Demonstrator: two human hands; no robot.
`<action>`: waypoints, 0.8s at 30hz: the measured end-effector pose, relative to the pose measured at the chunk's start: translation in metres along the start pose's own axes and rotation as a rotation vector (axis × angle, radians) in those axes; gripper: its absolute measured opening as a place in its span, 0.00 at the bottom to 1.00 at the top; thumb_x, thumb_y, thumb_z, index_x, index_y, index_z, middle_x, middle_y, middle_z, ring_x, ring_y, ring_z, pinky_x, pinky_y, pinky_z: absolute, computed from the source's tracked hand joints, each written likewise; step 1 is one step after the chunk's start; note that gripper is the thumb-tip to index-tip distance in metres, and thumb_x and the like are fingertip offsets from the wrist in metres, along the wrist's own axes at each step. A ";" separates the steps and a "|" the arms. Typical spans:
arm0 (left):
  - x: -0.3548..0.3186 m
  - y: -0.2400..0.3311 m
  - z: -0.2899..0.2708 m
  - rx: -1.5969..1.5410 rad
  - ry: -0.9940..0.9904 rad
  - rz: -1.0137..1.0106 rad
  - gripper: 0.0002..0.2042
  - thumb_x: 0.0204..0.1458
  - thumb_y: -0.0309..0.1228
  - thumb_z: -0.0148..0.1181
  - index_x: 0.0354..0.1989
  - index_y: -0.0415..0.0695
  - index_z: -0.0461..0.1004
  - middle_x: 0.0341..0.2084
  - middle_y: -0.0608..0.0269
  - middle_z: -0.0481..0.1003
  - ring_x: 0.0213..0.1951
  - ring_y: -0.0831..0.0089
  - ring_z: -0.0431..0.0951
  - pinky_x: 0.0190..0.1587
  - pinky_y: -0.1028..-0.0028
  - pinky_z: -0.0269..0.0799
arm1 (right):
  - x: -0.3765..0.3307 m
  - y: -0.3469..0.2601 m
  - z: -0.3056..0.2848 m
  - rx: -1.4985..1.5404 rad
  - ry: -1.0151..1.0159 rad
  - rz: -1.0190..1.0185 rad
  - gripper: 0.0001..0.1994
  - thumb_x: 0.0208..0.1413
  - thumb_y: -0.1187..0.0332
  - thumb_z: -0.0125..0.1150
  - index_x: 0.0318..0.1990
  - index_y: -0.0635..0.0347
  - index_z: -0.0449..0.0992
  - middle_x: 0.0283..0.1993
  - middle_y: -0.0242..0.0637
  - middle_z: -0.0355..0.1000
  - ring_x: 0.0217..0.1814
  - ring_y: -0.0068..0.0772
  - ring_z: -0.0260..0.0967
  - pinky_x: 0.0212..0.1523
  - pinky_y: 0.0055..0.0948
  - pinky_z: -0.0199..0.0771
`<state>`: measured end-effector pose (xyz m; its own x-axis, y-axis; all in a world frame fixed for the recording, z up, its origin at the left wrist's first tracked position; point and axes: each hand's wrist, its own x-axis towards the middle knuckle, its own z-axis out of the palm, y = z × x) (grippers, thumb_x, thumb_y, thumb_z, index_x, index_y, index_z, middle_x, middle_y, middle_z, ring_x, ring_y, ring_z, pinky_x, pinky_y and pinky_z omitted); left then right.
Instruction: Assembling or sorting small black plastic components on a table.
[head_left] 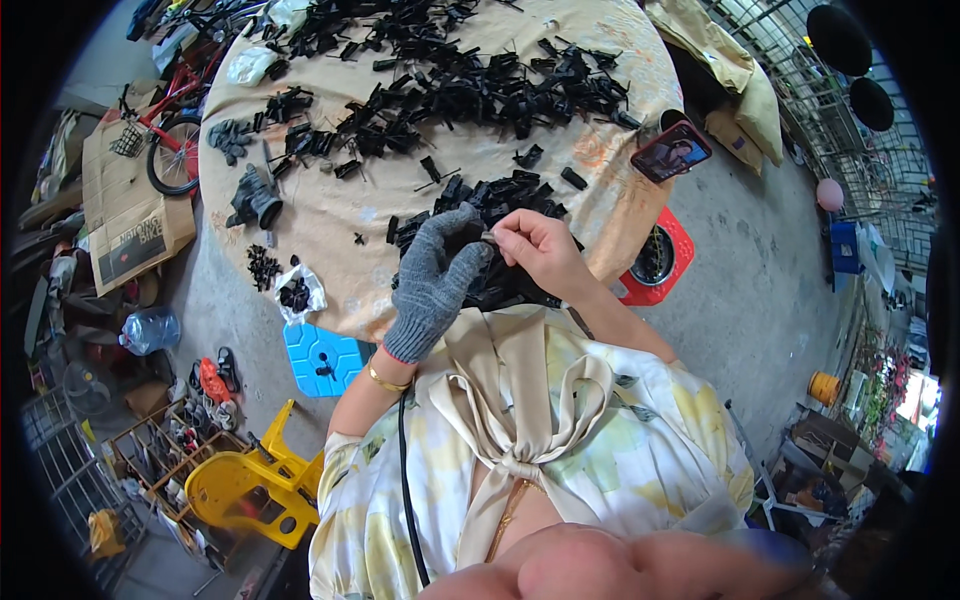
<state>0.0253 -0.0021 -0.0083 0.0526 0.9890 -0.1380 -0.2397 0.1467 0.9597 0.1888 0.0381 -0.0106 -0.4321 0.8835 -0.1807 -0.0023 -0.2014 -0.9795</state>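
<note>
My left hand point(437, 280), in a grey knitted glove, is curled round a black plastic part at the table's near edge. Bare, my right hand point(540, 248) meets it there, thumb and forefinger pinched on something small that I cannot make out. Just beyond and beneath both hands lies a heap of black plastic parts point(510, 196); some reach down toward my lap. Many more black parts with thin prongs point(480, 92) spread over the far half of the cloth-covered round table point(330, 225).
Dark grey gloves point(256, 199) and a white bag of small black pieces point(300, 293) lie on the left. A phone point(671, 152) leans at the right edge. Round the table stand a blue stool point(322, 358), a red stool point(683, 255) and a yellow chair point(240, 485).
</note>
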 end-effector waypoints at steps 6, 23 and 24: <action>-0.003 0.002 0.000 0.186 0.044 0.056 0.17 0.48 0.23 0.58 0.47 0.38 0.66 0.39 0.61 0.70 0.41 0.77 0.70 0.45 0.78 0.67 | -0.003 -0.002 0.006 -0.092 -0.021 -0.020 0.06 0.54 0.72 0.53 0.32 0.66 0.72 0.22 0.26 0.67 0.24 0.13 0.62 0.25 0.14 0.62; -0.002 0.005 -0.005 0.691 -0.008 0.457 0.17 0.45 0.19 0.56 0.46 0.39 0.68 0.41 0.55 0.71 0.41 0.65 0.73 0.44 0.72 0.69 | -0.005 0.001 0.012 -0.079 0.007 -0.006 0.05 0.52 0.75 0.53 0.30 0.66 0.74 0.18 0.27 0.66 0.20 0.13 0.60 0.21 0.17 0.62; -0.002 0.006 -0.004 0.686 -0.015 0.462 0.17 0.45 0.19 0.56 0.46 0.39 0.68 0.41 0.55 0.71 0.41 0.65 0.73 0.44 0.72 0.69 | -0.006 0.000 0.010 -0.106 0.016 -0.048 0.04 0.51 0.74 0.55 0.31 0.66 0.73 0.19 0.26 0.66 0.21 0.12 0.59 0.22 0.15 0.60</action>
<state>0.0196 -0.0031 -0.0031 0.1079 0.9460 0.3056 0.4048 -0.3225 0.8556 0.1821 0.0285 -0.0081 -0.4190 0.8980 -0.1343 0.0731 -0.1141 -0.9908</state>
